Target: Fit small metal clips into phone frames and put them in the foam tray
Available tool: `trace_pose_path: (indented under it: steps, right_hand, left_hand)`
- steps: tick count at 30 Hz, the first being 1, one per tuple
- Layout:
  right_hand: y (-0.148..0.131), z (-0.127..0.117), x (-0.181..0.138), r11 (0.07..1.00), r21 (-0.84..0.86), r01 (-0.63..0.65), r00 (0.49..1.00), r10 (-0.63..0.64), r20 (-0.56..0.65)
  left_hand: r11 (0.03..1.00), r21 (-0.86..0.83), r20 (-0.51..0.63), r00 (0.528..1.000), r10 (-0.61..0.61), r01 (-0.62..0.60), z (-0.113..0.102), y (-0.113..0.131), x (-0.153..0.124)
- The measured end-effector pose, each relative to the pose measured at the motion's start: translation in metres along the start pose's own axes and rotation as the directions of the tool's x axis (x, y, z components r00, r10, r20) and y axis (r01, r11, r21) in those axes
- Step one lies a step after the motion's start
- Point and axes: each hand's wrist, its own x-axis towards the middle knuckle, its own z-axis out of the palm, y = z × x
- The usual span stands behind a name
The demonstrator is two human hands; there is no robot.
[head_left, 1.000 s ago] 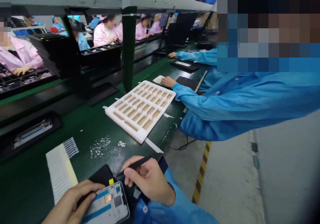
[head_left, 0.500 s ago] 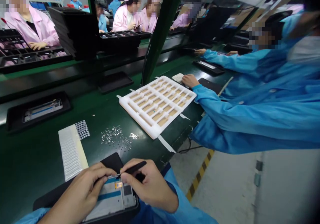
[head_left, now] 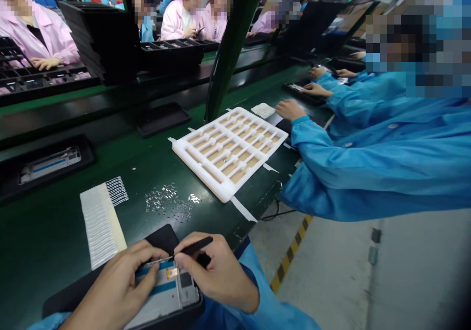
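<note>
A phone frame (head_left: 162,300) with blue strips and a small orange patch lies in a black tray (head_left: 167,237) at the bottom. My left hand (head_left: 128,276) bends over its left side, fingertips at the upper edge and thumb on the face. My right hand (head_left: 221,271) grips black tweezers (head_left: 198,246); their thin metal end points left along that edge, close to my left fingertips. Whatever the tips touch is too small to make out. Beyond my left hand lies a sheet of thin white strips (head_left: 99,227). Small metal pieces (head_left: 169,200) are scattered to its right.
A white foam tray with slots (head_left: 224,148) is taped to the green bench. Another black tray (head_left: 86,158) with a phone frame stands at the left. A co-worker's blue sleeve (head_left: 349,153) reaches over the right side. A green post (head_left: 235,40) rises behind.
The view has shifted slightly. My hands keep nearly the same pose at the frame's upper edge. The nearest co-worker's hand has moved off the pale pad beside the foam tray.
</note>
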Motion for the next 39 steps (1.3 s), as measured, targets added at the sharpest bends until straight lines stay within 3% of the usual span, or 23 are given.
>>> trace_pose_path:
  steps: [16,23,30,39]
  right_hand:
    - [0.000,-0.001,0.001,1.000,0.001,0.020,1.000,-0.020,-0.019]
    - [0.000,-0.001,-0.002,0.994,0.010,0.110,0.993,-0.110,-0.039]
    - [0.006,0.000,-0.006,0.968,0.028,0.250,0.968,-0.249,-0.031]
    - [0.012,0.000,-0.008,0.953,0.043,0.298,0.954,-0.298,-0.012]
  left_hand:
    - [0.996,0.016,-0.086,0.993,-0.084,0.085,0.014,-0.001,0.004]
    - [0.991,0.055,-0.099,0.988,-0.117,0.123,0.014,0.002,0.003]
    - [0.994,0.076,-0.110,0.992,-0.064,0.073,0.014,0.001,0.002]
    - [0.987,0.149,-0.139,0.989,-0.047,0.068,0.015,0.004,0.002]
